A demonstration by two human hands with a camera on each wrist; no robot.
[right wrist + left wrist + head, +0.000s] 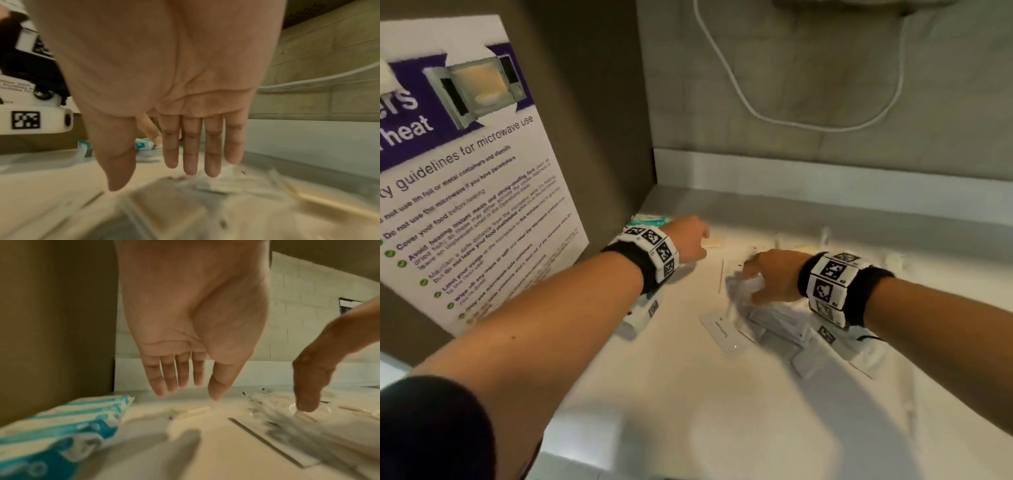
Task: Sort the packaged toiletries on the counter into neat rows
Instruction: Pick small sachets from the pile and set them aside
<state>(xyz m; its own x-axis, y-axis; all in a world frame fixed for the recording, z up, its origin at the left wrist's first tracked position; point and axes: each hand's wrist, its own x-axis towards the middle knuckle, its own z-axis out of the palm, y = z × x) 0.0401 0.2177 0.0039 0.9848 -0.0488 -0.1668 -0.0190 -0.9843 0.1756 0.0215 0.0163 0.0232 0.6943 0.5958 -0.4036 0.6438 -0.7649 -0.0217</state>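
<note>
Two hands (pixel 690 240) over the counter (pixel 688 394), one teal-and-white pack (pixel 61 431), one white card (pixel 719 334), perhaps three clear packets (pixel 774 325), too blurred to be sure

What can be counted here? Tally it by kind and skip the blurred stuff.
Teal pack: 1
Hands: 2 (left hand, right hand)
Poster: 1
Cord: 1
Total: 5
The white and clear packets are too blurred to count.
</note>
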